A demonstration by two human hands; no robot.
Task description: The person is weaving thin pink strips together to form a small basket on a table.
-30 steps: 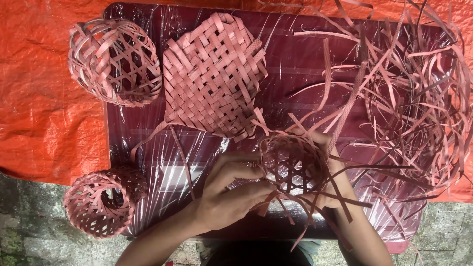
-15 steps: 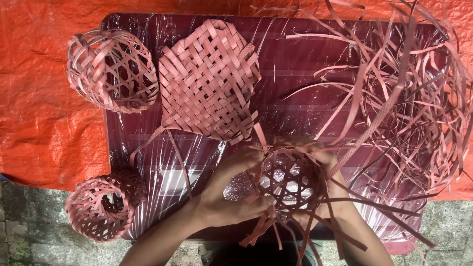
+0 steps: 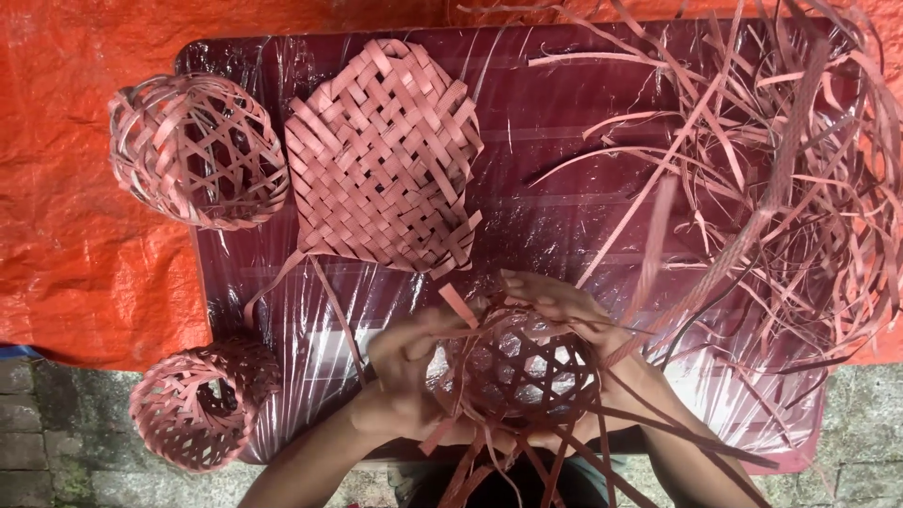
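A small round openwork basket (image 3: 519, 369) of pink strips sits between both hands at the near edge of the dark red table (image 3: 564, 150). Loose strip ends trail from it toward me and to the right. My left hand (image 3: 406, 372) grips its left side, fingers curled on the weave. My right hand (image 3: 564, 310) wraps over its top and right side, fingers spread across the rim.
A flat woven pink mat (image 3: 381, 160) lies beyond the hands. An openwork ball basket (image 3: 196, 149) rests at the table's far left, another (image 3: 202, 403) at the near left corner. A tangle of loose pink strips (image 3: 781, 188) covers the right side. Orange tarp (image 3: 75, 207) surrounds the table.
The half-woven basket has been turned and brought lower toward me between both hands. The trailing strips swung with it. The view has shifted slightly.
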